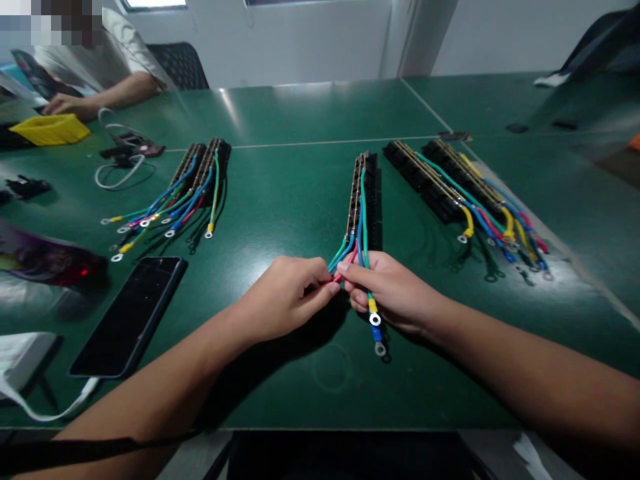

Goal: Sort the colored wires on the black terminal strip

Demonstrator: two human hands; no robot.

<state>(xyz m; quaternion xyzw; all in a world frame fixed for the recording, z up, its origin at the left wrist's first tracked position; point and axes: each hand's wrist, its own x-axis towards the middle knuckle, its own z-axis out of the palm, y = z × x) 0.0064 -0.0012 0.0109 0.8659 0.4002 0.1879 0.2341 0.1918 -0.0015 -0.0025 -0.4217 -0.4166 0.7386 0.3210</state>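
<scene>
A narrow black strip with brass-coloured rails (356, 193) lies in the middle of the green table, its coloured wires running toward me. My left hand (295, 293) pinches the red wire (338, 275) between thumb and fingertips, with blue and green wires passing by its fingers. Close beside it, my right hand (385, 287) is closed round the wires, thumb on the red one. Below the right hand hang a ring terminal with a yellow sleeve (373, 308) and one with a blue sleeve (377, 333).
Wired strips lie at the left (213, 160) and right (425, 177). A phone (131, 317), white charger (25, 360), purple packet (45, 257), cables (123, 157) and yellow tray (50, 130) are on the left. A person's arm (115, 93) rests at the far left.
</scene>
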